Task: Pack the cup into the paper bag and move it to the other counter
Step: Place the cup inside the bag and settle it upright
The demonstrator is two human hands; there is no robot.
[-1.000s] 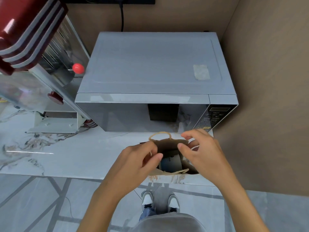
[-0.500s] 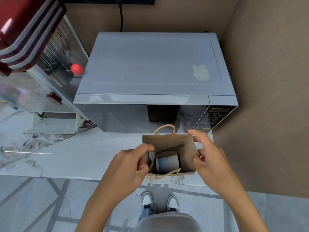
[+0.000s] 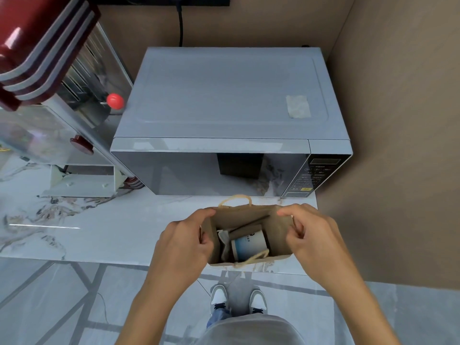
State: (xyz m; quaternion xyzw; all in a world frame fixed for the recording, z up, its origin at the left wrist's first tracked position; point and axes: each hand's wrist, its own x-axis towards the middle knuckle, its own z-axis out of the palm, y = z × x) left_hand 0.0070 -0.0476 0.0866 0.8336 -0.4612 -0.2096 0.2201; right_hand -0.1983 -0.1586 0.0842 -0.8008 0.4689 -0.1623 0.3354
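A brown paper bag (image 3: 278, 225) with rope handles stands open at the front edge of the marble counter (image 3: 99, 227), just in front of the microwave. Inside it lies a white and blue cup (image 3: 250, 244) on its side, with white paper beside it. My left hand (image 3: 184, 245) pinches the bag's left rim. At the opposite rim, my right hand (image 3: 311, 235) pinches the paper. Both hands hold the mouth spread wide.
A grey microwave (image 3: 229, 115) fills the back of the counter against a brown wall on the right. A red and steel machine (image 3: 49, 78) with a red knob stands at the left. Below the counter edge are the tiled floor and my shoes.
The bag's mouth went from nearly pinched together to spread wide. My hands moved apart to its left and right rims, and the cup inside came into view.
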